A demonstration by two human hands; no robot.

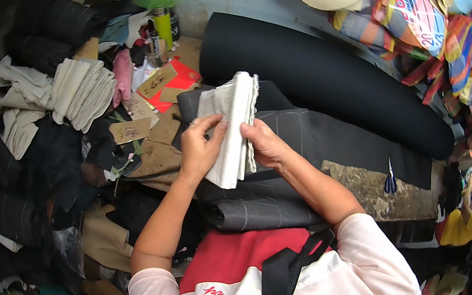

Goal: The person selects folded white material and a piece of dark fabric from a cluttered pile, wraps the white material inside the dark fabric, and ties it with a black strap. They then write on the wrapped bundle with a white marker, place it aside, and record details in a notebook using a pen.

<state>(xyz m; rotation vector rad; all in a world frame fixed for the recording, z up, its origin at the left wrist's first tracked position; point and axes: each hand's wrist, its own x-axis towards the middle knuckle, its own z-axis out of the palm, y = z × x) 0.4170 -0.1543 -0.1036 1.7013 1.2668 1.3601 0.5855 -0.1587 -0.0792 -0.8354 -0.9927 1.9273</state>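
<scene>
A thick stack of folded off-white cloth (234,141) is held up in front of me, tilted, with layered frayed edges along its right side. My right hand (267,142) grips that right side, thumb on top and the other fingers hidden beneath. Bent over the left part of the stack, my left hand (204,143) has its thumb and fingers drawn together on the cloth. Below both hands lies dark grey fabric (289,130) with thin pale chalk-like lines, and a folded roll of the same fabric (258,210) rests near my body.
A large black fabric roll (312,83) stretches across the table's back right. Blue-handled scissors (390,183) lie on the worn board (352,181). Off-white cloth piles (82,91), cardboard tags (131,131) and a green bottle (163,28) stand left. Another person (461,225) is far right.
</scene>
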